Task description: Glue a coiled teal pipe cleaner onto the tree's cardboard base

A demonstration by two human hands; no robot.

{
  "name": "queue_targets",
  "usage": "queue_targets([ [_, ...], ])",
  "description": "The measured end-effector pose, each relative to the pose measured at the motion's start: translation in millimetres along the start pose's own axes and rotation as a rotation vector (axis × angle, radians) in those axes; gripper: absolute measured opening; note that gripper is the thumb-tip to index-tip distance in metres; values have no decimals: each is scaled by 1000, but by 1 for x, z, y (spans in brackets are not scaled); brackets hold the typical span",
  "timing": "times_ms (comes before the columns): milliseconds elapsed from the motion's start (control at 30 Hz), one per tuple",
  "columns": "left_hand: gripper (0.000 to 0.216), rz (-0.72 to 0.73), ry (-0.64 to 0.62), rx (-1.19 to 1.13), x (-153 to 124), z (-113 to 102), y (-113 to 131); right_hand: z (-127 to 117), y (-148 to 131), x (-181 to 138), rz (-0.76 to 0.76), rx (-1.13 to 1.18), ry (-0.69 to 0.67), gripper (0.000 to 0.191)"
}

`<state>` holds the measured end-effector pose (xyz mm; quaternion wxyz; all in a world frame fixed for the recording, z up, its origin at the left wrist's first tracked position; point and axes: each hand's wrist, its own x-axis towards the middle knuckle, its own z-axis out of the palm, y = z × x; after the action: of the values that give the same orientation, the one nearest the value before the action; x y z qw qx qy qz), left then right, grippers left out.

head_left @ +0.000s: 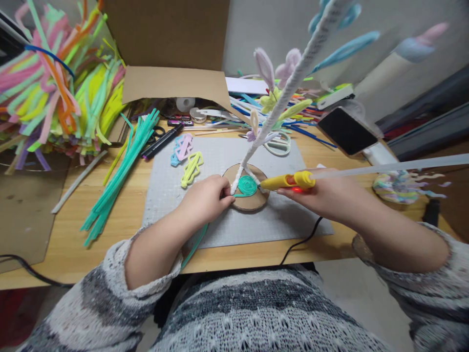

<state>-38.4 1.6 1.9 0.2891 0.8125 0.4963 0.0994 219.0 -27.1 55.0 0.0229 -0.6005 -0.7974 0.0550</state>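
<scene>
A round cardboard base (252,205) lies on the grey cutting mat, with a white wrapped stem (273,115) rising from it, split into legs at the bottom. Between those legs sits a flat green spiral (247,186) of coiled pipe cleaner. My left hand (208,198) is closed at the base's left edge, pinching the green pipe cleaner, whose loose tail hangs below toward the table edge. My right hand (322,195) is wrapped round a yellow glue gun (289,181) with a long translucent glue stick in its back. The nozzle points at the spiral's right side, close to the stem's right leg.
Pipe-cleaner flowers (271,100) branch from the stem. Green pipe cleaners (120,176) lie left, beside a marker (163,142). Zigzag shapes (192,168) rest on the mat (220,234). Scissors (278,144), a phone (348,131) and a large colourful bundle (54,83) stand around. A black cord (302,242) crosses the front edge.
</scene>
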Motion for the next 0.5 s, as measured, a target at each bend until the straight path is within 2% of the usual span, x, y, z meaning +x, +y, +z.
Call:
queue_targets([
  [167,14,5,5,-6,0,0,-1,1,1,-3,-67,164,-41,30],
  [367,14,19,8,2,1,2,-3,15,2,-15,-44,115,17,35],
  [500,14,21,11,-6,1,3,-5,23,2,-27,-67,92,82,32],
])
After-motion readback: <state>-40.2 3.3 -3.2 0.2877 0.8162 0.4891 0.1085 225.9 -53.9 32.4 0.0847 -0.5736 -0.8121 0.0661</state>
